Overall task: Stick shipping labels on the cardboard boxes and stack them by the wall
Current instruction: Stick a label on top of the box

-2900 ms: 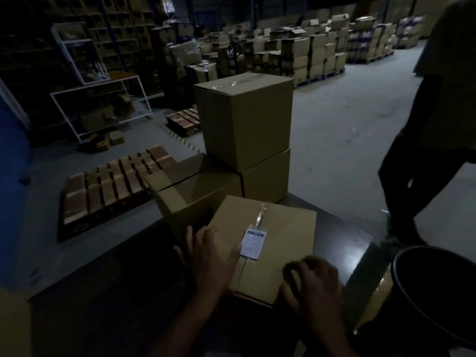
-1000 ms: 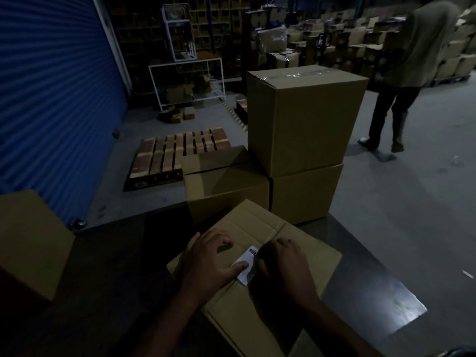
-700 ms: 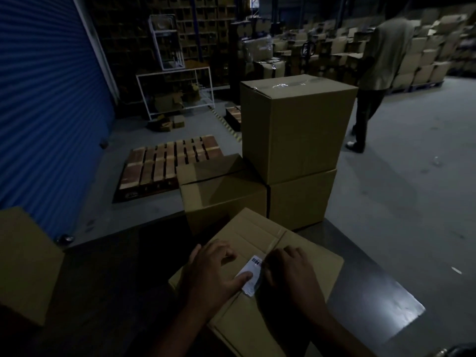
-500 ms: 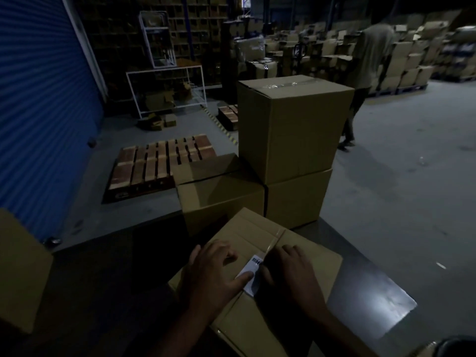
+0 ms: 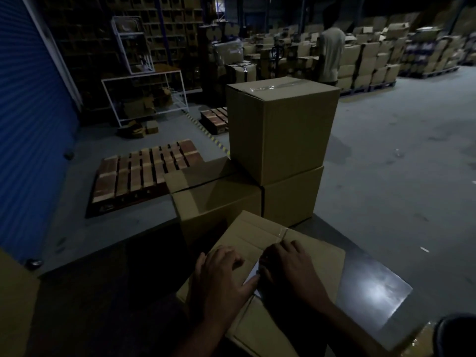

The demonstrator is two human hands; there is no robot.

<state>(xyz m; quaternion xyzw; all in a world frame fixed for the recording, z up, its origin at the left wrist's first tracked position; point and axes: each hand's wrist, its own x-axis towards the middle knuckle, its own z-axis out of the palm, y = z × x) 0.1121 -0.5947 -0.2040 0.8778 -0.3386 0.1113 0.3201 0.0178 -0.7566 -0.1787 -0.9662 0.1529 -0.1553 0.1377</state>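
- Pressing the shipping label (image 5: 253, 275) onto the flat cardboard box (image 5: 316, 256) on the tabletop (image 5: 373, 287), the left hand (image 5: 219, 276) and right hand (image 5: 288, 269) lie with fingers spread and flat, likely smoothing it down.
- Beyond that box, stacked boxes (image 5: 278, 130) crowd its far edge; a blue shutter wall (image 5: 28, 124) stands left of it.

Dim warehouse: palletised carton stacks (image 5: 373, 65), storage racks (image 5: 154, 27), blue roller door (image 5: 28, 112).

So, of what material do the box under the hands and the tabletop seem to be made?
Box: brown corrugated cardboard, matte, with folded flaps and a glossy clear tape seam. Tabletop: dark, smooth and glossy, since it mirrors a light; whether metal or laminate cannot be told.
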